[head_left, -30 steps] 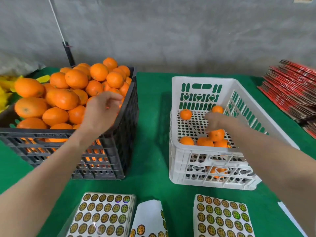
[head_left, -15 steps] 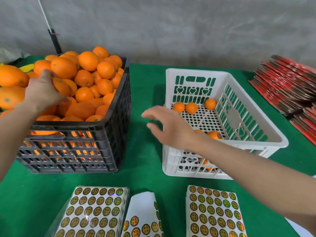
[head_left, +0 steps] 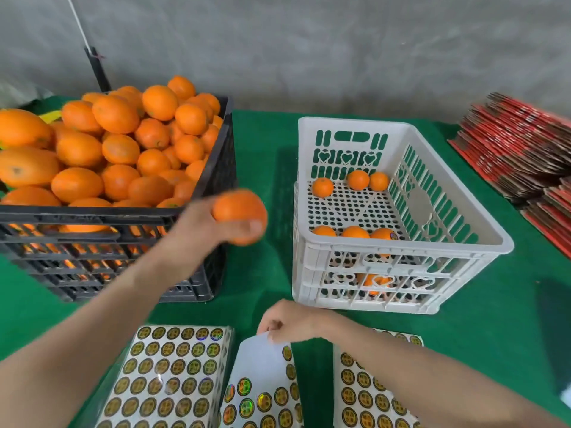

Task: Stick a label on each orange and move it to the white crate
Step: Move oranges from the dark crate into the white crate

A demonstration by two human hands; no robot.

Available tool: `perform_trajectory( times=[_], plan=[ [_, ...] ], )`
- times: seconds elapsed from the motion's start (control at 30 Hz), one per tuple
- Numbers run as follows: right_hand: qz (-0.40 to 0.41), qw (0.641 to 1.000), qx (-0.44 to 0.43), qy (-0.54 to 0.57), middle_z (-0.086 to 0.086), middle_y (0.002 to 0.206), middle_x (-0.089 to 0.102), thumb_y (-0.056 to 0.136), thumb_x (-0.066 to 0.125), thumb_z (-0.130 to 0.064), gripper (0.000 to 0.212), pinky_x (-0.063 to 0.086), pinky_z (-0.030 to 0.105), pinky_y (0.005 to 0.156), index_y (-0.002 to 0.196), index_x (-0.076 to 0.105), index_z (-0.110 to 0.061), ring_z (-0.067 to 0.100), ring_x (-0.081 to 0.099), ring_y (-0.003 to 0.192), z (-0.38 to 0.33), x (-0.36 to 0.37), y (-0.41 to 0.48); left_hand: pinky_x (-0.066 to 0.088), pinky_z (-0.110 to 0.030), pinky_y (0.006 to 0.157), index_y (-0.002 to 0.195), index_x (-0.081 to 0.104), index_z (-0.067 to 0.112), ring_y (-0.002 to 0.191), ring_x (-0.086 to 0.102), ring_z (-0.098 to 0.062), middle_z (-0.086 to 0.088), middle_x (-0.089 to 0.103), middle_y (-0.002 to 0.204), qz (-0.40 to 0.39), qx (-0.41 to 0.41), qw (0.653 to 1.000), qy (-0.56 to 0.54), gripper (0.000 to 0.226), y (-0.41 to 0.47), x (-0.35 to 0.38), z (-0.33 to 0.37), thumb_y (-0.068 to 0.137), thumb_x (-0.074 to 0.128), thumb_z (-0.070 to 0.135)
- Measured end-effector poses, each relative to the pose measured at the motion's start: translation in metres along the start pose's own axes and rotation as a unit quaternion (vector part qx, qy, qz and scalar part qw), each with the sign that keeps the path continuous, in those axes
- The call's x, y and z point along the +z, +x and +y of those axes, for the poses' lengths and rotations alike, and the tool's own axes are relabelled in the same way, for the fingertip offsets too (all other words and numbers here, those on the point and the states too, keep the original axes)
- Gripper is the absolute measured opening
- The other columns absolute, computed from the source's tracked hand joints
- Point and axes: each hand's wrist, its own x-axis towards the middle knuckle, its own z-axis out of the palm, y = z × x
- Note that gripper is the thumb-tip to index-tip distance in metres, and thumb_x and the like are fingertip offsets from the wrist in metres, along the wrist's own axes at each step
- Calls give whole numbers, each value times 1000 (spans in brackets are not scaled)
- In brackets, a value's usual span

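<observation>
Sticker sheets (head_left: 173, 375) before black crate (head_left: 77, 267)

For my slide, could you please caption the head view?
Left hand holds an orange; right hand pinches the middle label sheet.

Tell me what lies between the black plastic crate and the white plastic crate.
Head view: only a bare strip of green table cloth, with the left hand holding a round orange over its near part.

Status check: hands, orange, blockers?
Left hand grips orange, between the crates. Right hand pinches middle label sheet top edge. Nothing between orange and white crate.
</observation>
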Motion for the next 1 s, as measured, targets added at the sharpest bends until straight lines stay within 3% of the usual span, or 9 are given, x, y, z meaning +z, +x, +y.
perform_trajectory(
  times=[0.07, 0.17, 0.33, 0.43, 0.57, 0.67, 0.77, 0.83, 1.0],
  plan=[
    [24, 998, -17, 58, 7, 114, 64, 88, 58, -6, 33, 46, 13, 79, 122, 59, -6, 10, 59, 93, 0, -14, -9, 46, -30, 89, 91, 74, 20, 88, 69, -10, 1, 75, 92, -170, -55, 984, -25, 55, -18, 30, -21, 42, 81, 46],
    [67, 981, -47, 176, 25, 116, 61, 81, 68, 2, 39, 50, 28, 91, 118, 56, 6, 27, 61, 103, 0, -33, -26, 45, -31, 94, 109, 69, 14, 102, 64, -18, -4, 71, 108, -305, -133, 942, -39, 86, -26, 50, -52, 40, 85, 62],
    [87, 964, -65, 245, -1, 83, 65, 76, 70, 10, 33, 52, 21, 78, 107, 60, 4, 5, 62, 78, 2, -38, -45, 47, -28, 92, 126, 55, 7, 108, 61, -18, -3, 66, 117, -362, -192, 904, -123, 104, -17, 59, -59, 43, 87, 62],
    [128, 956, -50, 259, 1, 85, 63, 72, 74, 9, 34, 53, 26, 80, 102, 59, 4, 9, 61, 80, 0, -34, -51, 45, -31, 94, 127, 53, 6, 107, 60, -19, -3, 65, 116, -399, -201, 886, -127, 105, -11, 56, -57, 44, 88, 59],
    [216, 935, -30, 281, 6, 78, 56, 68, 74, 14, 37, 50, 40, 82, 77, 50, -12, 20, 54, 76, 2, -37, -56, 47, -31, 92, 123, 54, 5, 103, 62, -19, -4, 67, 111, -397, -225, 878, -147, 102, -8, 53, -58, 41, 92, 53],
    [228, 920, -21, 317, 6, 74, 50, 74, 69, 13, 35, 44, 29, 69, 70, 45, -13, 18, 48, 70, 4, -40, -61, 48, -30, 89, 115, 58, 5, 97, 64, -18, -3, 70, 104, -413, -223, 871, -147, 90, -7, 53, -60, 45, 92, 50],
    [174, 892, -21, 416, 6, 78, 50, 83, 61, 8, 25, 42, 17, 57, 73, 51, -13, 12, 49, 69, 9, -44, -70, 50, -27, 84, 107, 66, 7, 93, 67, -17, -3, 72, 100, -411, -208, 874, -157, 76, -6, 50, -61, 48, 92, 47],
    [143, 890, -5, 434, 4, 78, 56, 83, 59, 9, 23, 50, 21, 59, 80, 58, -14, 11, 55, 67, 14, -46, -79, 50, -27, 84, 108, 66, 6, 94, 67, -17, -5, 72, 100, -397, -197, 882, -162, 79, -5, 44, -62, 46, 92, 46],
    [191, 899, -8, 393, 4, 79, 65, 81, 64, 11, 22, 56, 25, 64, 83, 66, -11, 14, 63, 66, 11, -37, -81, 48, -26, 88, 114, 61, 6, 98, 65, -16, 0, 72, 104, -396, -168, 896, -108, 94, -1, 38, -55, 41, 90, 58]
  ],
)
